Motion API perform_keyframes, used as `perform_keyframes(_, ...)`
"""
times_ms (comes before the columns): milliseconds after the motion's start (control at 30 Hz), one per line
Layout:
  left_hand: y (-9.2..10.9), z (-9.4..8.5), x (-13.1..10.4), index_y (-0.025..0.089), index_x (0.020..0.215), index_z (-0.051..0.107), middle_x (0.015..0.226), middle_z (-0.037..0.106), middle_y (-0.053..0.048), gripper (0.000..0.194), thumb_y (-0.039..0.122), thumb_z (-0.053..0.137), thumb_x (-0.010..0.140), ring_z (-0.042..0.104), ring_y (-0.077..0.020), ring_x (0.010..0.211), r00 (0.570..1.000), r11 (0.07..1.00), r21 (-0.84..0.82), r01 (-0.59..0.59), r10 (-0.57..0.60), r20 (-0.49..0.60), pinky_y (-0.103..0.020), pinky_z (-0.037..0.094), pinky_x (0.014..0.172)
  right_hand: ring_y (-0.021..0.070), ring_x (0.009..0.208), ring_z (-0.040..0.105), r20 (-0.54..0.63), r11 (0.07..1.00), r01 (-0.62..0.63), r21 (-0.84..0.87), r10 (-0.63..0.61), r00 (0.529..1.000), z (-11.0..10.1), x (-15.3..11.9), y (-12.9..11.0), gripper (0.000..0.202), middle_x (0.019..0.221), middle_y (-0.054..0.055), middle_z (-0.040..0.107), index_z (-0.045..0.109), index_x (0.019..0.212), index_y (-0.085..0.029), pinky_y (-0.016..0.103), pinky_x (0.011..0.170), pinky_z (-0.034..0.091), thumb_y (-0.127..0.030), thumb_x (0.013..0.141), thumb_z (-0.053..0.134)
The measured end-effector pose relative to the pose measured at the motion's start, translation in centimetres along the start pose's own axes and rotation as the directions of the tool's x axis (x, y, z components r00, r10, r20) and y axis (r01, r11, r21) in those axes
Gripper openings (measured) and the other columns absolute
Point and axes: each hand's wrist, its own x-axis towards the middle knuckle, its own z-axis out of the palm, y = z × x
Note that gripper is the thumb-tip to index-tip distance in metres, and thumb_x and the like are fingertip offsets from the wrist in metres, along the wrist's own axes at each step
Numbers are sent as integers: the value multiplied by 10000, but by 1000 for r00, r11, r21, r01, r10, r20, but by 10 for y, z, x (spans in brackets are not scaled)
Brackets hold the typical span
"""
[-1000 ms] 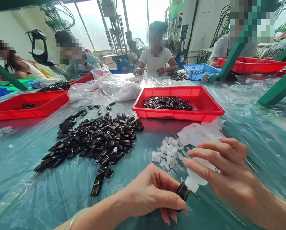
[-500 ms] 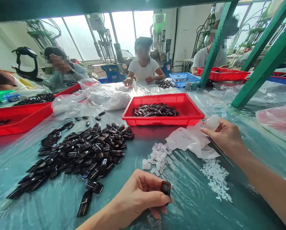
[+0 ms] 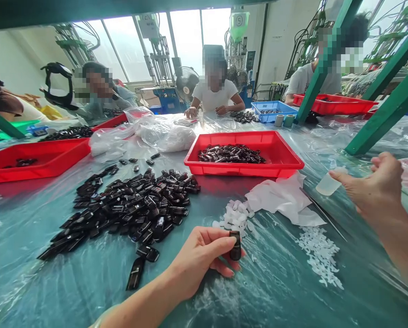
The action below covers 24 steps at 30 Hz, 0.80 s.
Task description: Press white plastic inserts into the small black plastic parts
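Note:
My left hand (image 3: pixel 207 255) pinches a small black glossy plastic piece (image 3: pixel 235 246) between thumb and fingers. My right hand (image 3: pixel 381 187) is at the right, fingers apart, its thumb at a small translucent white plastic container (image 3: pixel 329 182) that stands tilted. Tweezers (image 3: pixel 323 214) lie beside a crumpled white cloth (image 3: pixel 275 196). Left of the cloth is a pile of white pads (image 3: pixel 236 215); a scatter of thin white flakes (image 3: pixel 320 255) lies below it. A large heap of black pieces (image 3: pixel 132 205) covers the table to the left.
A red tray (image 3: pixel 245 171) with black pieces stands ahead, another red tray (image 3: pixel 36 168) at left. Clear plastic bags (image 3: pixel 166 134) lie behind. Green metal bars (image 3: pixel 385 114) slant down at right. Several people sit across the table, near a blue tray (image 3: pixel 275 117).
My right hand has moved right, away from the cloth, and the tweezers now lie on the table. The translucent container has shifted right too. My left hand still holds the black piece, now turned more upright.

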Motion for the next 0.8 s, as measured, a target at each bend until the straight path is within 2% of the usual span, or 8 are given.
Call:
perform_keyframes(100,-1,0,2,59,775,662,775,637,-101,289,338,597,739,584,-105,582,1000,1000,-7,0,0,-10,-159,467,479,287,911,539,3,998,-48,48,48,999,-7,-11,-42,476,1052,158,535,446,1182,-118,356,568,398,-376,791,536)
perform_keyframes(167,-2,0,2,57,782,662,770,638,-102,295,341,591,743,587,-107,581,1000,1000,-8,3,-3,-11,-159,467,476,147,654,569,211,987,14,157,-47,976,-7,-27,-75,168,804,39,609,598,917,-185,287,566,441,-296,799,554)
perform_keyframes(233,-4,1,2,56,783,663,759,635,-98,303,346,585,747,585,-105,576,1000,1000,-11,5,-5,-6,-156,463,471,104,592,548,431,948,86,307,-219,875,-4,-44,-106,71,707,-10,591,609,748,-206,223,543,457,-235,795,564)
perform_keyframes(267,-5,1,1,57,782,663,752,632,-94,305,348,581,749,582,-103,574,1000,1000,-16,5,-5,-2,-154,461,469,106,617,547,550,908,95,407,-328,768,-2,-52,-117,90,724,3,582,603,781,-195,218,545,459,-174,815,523)
perform_keyframes(367,-5,2,2,58,767,661,736,623,-87,310,354,568,757,579,-102,575,1000,1000,-24,1,-1,16,-154,460,471,136,699,545,641,887,107,448,-402,654,5,-69,-136,127,767,31,559,603,849,-176,261,612,475,-125,822,490)
perform_keyframes(500,-5,2,3,66,771,666,749,628,-84,272,327,598,733,583,-105,587,999,1000,11,8,-8,35,-160,462,486,155,712,523,653,894,112,434,-398,644,14,-77,-134,234,762,52,534,615,817,-162,298,620,463,-122,870,391)
perform_keyframes(667,-8,4,2,95,774,688,735,633,-62,242,311,663,667,574,-96,570,999,998,59,16,-19,48,-157,451,476,156,709,540,622,889,67,453,-369,690,11,-72,-130,241,789,62,563,610,819,-158,295,613,466,-116,868,378)
perform_keyframes(800,-9,7,1,99,765,696,673,614,-43,244,315,671,654,546,-85,545,996,998,67,22,-28,89,-163,448,477,117,670,573,624,800,-136,584,-335,706,-5,-62,-139,140,779,19,597,611,834,-188,221,577,478,-151,845,477)
